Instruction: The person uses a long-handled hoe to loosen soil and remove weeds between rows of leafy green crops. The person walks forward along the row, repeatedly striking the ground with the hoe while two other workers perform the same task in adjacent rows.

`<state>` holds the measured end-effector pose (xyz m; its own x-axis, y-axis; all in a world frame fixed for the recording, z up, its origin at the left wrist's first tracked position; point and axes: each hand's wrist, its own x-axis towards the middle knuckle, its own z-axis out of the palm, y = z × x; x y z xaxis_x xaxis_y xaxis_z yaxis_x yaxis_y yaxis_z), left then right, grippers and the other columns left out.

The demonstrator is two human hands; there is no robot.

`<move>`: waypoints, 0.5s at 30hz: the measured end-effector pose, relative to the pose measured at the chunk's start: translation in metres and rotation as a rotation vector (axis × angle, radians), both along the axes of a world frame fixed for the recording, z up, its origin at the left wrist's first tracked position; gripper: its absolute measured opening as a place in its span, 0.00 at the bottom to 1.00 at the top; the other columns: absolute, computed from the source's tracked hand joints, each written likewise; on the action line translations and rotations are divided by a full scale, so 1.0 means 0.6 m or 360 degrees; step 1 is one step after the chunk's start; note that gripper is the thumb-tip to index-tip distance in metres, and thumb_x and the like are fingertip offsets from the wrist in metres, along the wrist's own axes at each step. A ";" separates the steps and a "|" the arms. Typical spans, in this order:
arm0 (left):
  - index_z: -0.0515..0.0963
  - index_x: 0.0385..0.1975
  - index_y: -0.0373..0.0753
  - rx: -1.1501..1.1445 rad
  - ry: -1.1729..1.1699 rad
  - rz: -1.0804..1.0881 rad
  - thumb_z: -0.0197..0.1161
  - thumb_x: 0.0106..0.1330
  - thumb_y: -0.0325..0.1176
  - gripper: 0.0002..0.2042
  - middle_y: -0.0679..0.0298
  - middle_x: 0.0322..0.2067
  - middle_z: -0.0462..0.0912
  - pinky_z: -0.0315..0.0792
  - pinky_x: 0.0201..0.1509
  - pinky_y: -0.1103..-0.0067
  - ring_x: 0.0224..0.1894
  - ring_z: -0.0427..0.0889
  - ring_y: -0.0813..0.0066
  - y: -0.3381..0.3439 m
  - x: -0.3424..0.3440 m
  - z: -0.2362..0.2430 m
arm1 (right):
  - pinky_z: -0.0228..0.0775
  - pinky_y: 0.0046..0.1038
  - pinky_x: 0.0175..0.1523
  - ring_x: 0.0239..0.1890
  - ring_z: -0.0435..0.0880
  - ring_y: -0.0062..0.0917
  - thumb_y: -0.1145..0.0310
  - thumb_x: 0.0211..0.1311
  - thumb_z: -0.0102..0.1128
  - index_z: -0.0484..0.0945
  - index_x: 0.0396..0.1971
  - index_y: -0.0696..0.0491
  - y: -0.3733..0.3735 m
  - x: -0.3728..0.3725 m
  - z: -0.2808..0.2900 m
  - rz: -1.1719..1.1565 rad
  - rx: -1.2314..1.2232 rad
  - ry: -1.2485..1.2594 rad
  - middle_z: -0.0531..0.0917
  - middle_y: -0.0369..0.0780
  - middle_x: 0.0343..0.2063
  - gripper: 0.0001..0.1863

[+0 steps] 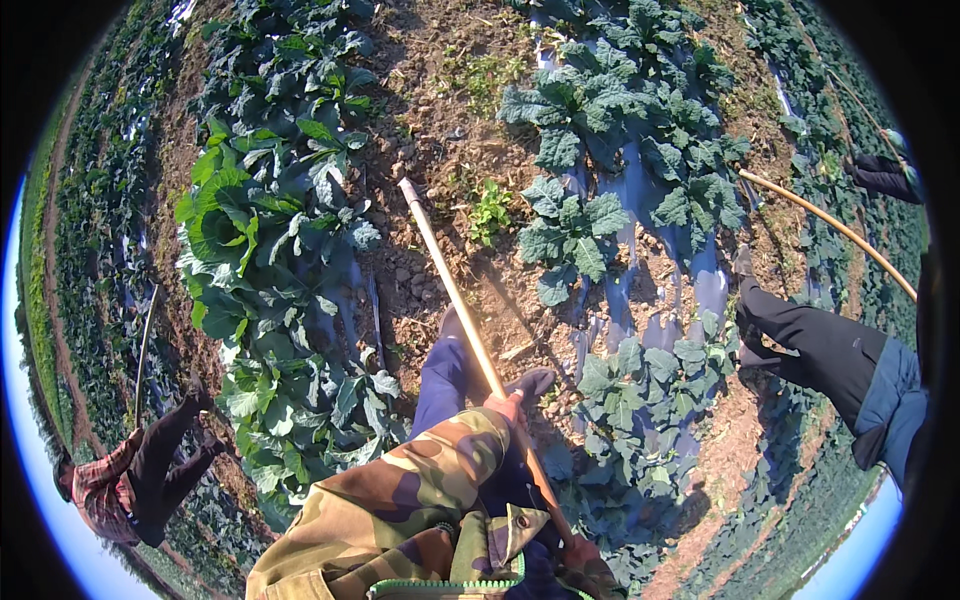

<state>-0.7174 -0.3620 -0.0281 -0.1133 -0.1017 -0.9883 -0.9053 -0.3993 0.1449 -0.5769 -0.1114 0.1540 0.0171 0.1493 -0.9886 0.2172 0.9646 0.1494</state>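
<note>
A long-handled hoe (452, 288) slants across the middle, from the lower right up to the soil between two crop rows. Its far end rests on or just over the brown dirt, and the blade is hard to make out. My left hand (506, 406), coming from a camouflage sleeve, is closed round the wooden handle about midway. Lower down, my right hand (580, 552) grips the handle near its rear end, partly in shadow. A small green weed (489, 213) grows in the soil right of the hoe's far end.
Leafy kale plants (585, 225) stand in plastic mulch (712, 285) on the right. A dense leafy row (290, 230) borders the left. My shoes (532, 384) are on the soil path. One person (130, 480) works at far left, another (830, 350) at right near a wooden pole (830, 220).
</note>
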 end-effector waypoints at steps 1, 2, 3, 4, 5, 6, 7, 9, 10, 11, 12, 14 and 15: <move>0.70 0.19 0.33 0.0065 -0.0033 0.0032 0.58 0.57 0.38 0.14 0.58 0.12 0.73 0.69 0.17 0.72 0.13 0.73 0.67 0.008 0.000 0.018 | 0.68 0.37 0.41 0.38 0.77 0.41 0.46 0.46 0.54 0.69 0.45 0.47 0.008 0.005 0.010 0.0061 0.0038 -0.0068 0.77 0.47 0.35 0.28; 0.71 0.19 0.33 0.0117 -0.0066 0.0075 0.58 0.57 0.39 0.14 0.58 0.13 0.73 0.68 0.17 0.72 0.13 0.74 0.66 0.019 0.002 0.037 | 0.68 0.35 0.43 0.39 0.77 0.40 0.47 0.45 0.55 0.71 0.42 0.49 0.022 0.007 0.027 -0.0070 0.0116 -0.0098 0.77 0.47 0.34 0.26; 0.72 0.19 0.33 0.0202 -0.0154 0.0108 0.57 0.57 0.41 0.15 0.58 0.13 0.74 0.67 0.17 0.72 0.14 0.74 0.66 0.028 0.007 0.055 | 0.68 0.35 0.43 0.39 0.77 0.39 0.46 0.44 0.55 0.71 0.41 0.49 0.027 0.011 0.035 -0.0044 0.0128 -0.0127 0.77 0.47 0.34 0.27; 0.73 0.17 0.34 0.0279 -0.0197 0.0028 0.56 0.58 0.43 0.17 0.57 0.14 0.75 0.67 0.17 0.73 0.13 0.73 0.66 0.032 0.007 0.066 | 0.68 0.35 0.43 0.39 0.77 0.39 0.45 0.43 0.56 0.72 0.40 0.49 0.033 0.014 0.043 -0.0019 0.0135 -0.0154 0.77 0.46 0.34 0.27; 0.73 0.17 0.34 0.0239 -0.0173 -0.0016 0.56 0.58 0.43 0.17 0.57 0.14 0.75 0.67 0.17 0.73 0.13 0.73 0.66 0.036 0.005 0.072 | 0.68 0.35 0.44 0.39 0.77 0.39 0.45 0.42 0.57 0.72 0.38 0.50 0.036 0.014 0.048 0.0022 0.0191 -0.0199 0.77 0.46 0.33 0.27; 0.74 0.16 0.34 0.0205 -0.0149 -0.0064 0.55 0.58 0.44 0.18 0.57 0.14 0.76 0.67 0.17 0.73 0.13 0.73 0.65 0.039 0.004 0.075 | 0.68 0.35 0.43 0.39 0.77 0.39 0.45 0.41 0.58 0.72 0.38 0.49 0.037 0.014 0.051 -0.0051 0.0123 -0.0130 0.77 0.46 0.33 0.28; 0.74 0.15 0.34 0.0193 -0.0174 -0.0078 0.55 0.58 0.44 0.19 0.57 0.15 0.76 0.66 0.17 0.73 0.13 0.73 0.65 0.042 0.002 0.074 | 0.68 0.35 0.43 0.39 0.77 0.38 0.45 0.40 0.58 0.72 0.38 0.49 0.036 0.012 0.052 -0.0103 0.0104 -0.0100 0.77 0.46 0.33 0.28; 0.70 0.22 0.35 0.0202 -0.0059 0.0360 0.60 0.55 0.36 0.11 0.58 0.12 0.73 0.68 0.16 0.71 0.13 0.73 0.65 0.034 -0.002 0.062 | 0.68 0.35 0.43 0.39 0.77 0.38 0.45 0.38 0.60 0.72 0.38 0.49 0.023 0.001 0.051 -0.0210 0.0046 -0.0043 0.77 0.45 0.33 0.29; 0.69 0.21 0.33 0.0211 -0.0008 0.0329 0.59 0.56 0.34 0.10 0.57 0.11 0.72 0.68 0.15 0.71 0.12 0.73 0.65 0.023 -0.004 0.052 | 0.68 0.35 0.42 0.38 0.77 0.39 0.49 0.38 0.60 0.73 0.37 0.50 0.013 -0.009 0.048 0.0046 -0.0222 0.0007 0.78 0.45 0.32 0.26; 0.69 0.20 0.32 0.0235 0.0046 0.0324 0.58 0.56 0.32 0.10 0.56 0.10 0.71 0.68 0.14 0.70 0.11 0.73 0.64 0.011 -0.009 0.039 | 0.69 0.35 0.40 0.36 0.77 0.40 0.52 0.39 0.61 0.73 0.35 0.51 0.002 -0.019 0.045 0.0087 -0.0314 0.0052 0.78 0.45 0.30 0.23; 0.69 0.20 0.32 0.0183 0.0129 0.0327 0.57 0.55 0.31 0.09 0.56 0.10 0.72 0.67 0.14 0.70 0.12 0.73 0.64 0.002 -0.012 0.027 | 0.69 0.36 0.39 0.36 0.77 0.41 0.54 0.41 0.60 0.73 0.35 0.51 -0.007 -0.030 0.046 -0.0063 -0.0277 0.0162 0.78 0.46 0.30 0.21; 0.69 0.18 0.33 0.0128 0.0135 0.0338 0.57 0.56 0.32 0.10 0.58 0.12 0.71 0.69 0.15 0.72 0.12 0.73 0.66 -0.016 -0.012 0.002 | 0.69 0.36 0.37 0.34 0.77 0.43 0.58 0.44 0.57 0.73 0.32 0.53 -0.024 -0.049 0.039 -0.0289 -0.0109 0.0278 0.78 0.47 0.28 0.17; 0.67 0.21 0.35 0.0165 0.0079 0.0473 0.57 0.57 0.32 0.09 0.61 0.12 0.69 0.71 0.15 0.73 0.13 0.72 0.68 -0.019 -0.010 -0.012 | 0.70 0.36 0.38 0.34 0.77 0.42 0.57 0.44 0.58 0.73 0.32 0.53 -0.023 -0.054 0.041 -0.0248 -0.0044 0.0186 0.78 0.47 0.28 0.17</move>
<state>-0.7235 -0.3736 -0.0351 -0.1420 -0.0365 -0.9892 -0.7398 -0.6600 0.1305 -0.6093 -0.1250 0.1788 -0.0772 0.1265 -0.9890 0.3787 0.9213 0.0883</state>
